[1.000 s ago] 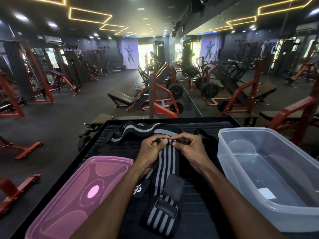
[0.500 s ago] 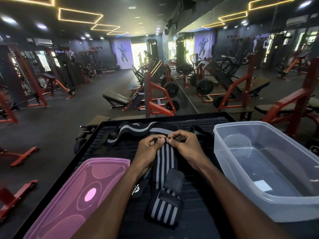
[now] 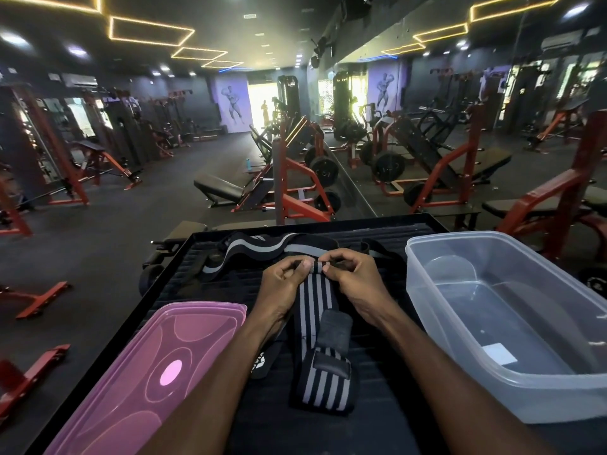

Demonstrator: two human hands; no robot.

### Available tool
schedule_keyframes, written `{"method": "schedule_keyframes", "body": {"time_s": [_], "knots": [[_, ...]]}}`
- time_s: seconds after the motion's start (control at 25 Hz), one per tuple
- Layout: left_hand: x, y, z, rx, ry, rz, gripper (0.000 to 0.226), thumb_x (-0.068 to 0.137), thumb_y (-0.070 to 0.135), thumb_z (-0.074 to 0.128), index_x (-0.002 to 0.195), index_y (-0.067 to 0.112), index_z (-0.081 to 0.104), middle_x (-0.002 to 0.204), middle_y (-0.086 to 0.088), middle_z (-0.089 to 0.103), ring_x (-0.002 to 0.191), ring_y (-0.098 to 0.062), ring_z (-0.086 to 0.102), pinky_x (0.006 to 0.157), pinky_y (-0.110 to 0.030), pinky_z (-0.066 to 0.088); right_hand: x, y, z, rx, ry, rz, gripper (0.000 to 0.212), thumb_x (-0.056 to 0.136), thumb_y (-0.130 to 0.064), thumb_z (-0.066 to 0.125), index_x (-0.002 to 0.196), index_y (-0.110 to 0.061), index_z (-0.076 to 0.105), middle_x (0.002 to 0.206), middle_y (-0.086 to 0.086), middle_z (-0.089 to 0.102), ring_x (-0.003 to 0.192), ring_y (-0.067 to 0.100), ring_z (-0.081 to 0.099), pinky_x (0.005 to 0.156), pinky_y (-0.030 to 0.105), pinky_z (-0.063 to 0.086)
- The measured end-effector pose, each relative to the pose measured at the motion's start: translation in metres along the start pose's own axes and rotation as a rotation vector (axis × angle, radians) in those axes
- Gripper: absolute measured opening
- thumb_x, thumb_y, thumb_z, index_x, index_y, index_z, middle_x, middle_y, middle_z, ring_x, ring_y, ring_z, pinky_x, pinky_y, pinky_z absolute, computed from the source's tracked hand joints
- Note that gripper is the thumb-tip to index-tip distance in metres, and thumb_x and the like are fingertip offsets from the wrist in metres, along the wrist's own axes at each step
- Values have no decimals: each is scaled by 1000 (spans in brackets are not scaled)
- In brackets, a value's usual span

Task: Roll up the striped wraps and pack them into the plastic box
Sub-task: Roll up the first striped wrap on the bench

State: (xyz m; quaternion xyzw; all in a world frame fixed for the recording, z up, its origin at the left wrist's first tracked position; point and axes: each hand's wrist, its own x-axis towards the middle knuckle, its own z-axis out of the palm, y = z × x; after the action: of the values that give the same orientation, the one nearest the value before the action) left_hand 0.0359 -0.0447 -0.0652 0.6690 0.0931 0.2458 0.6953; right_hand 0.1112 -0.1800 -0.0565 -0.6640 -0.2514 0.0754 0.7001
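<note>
Pink lid (image 3: 138, 382) lies flat at the near left of the black ribbed tray (image 3: 210, 284), its long axis running from the near left toward the far right.

Second wrap (image 3: 259, 251), black with one broad grey stripe, lies slack along the tray's far side, curving left to right behind both hands.

Left hand (image 3: 282, 290) curled, thumb and fingertips pinched on the left end of a small tight roll at the far end of the striped wrap (image 3: 312, 307).

That wrap sits mid-tray between the lid and the box. Its long axis runs away from the person, stripes lengthwise; the rolled end points to the tray's far edge, the roll itself lying crosswise. The near end is doubled over on the tray with a dark fastening patch (image 3: 331, 333) on top, possibly hook-and-loop; the fabric is too dim to be sure.

Right hand (image 3: 358, 284) also curled, fingers pinching the right end of the same roll, just beside the left hand.

Clear plastic box (image 3: 512, 376) stands open at the tray's right, long axis near to far, a white label on its floor. No wrap inside it.
</note>
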Motion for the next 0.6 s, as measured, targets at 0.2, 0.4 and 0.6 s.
{"method": "schedule_keyframes", "body": {"time_s": [0.2,0.4,0.6], "knots": [[1,0,1,20,-15,32,16,89,0,68,97,11,76,103,-8,76,104,-20,70,102,-39,52,0,-1,0,-23,-18,103,15,97,-14,63,94,-7,76,81,2,71,68,5,62,49,16,44],[1,-4,1,-71,-44,-86,15,90,15,70,102,6,74,100,-18,75,104,-35,70,100,-48,52,-1,-1,-2,-65,22,-5,18,92,-1,67,89,-17,74,94,6,74,88,10,66,80,18,53],[1,0,0,1,-2,-32,14,93,8,65,104,6,73,99,-10,77,100,-25,72,87,-30,56,0,1,0,-42,-30,95,12,95,-14,66,90,-15,76,94,5,76,92,15,69,86,27,54]]}}
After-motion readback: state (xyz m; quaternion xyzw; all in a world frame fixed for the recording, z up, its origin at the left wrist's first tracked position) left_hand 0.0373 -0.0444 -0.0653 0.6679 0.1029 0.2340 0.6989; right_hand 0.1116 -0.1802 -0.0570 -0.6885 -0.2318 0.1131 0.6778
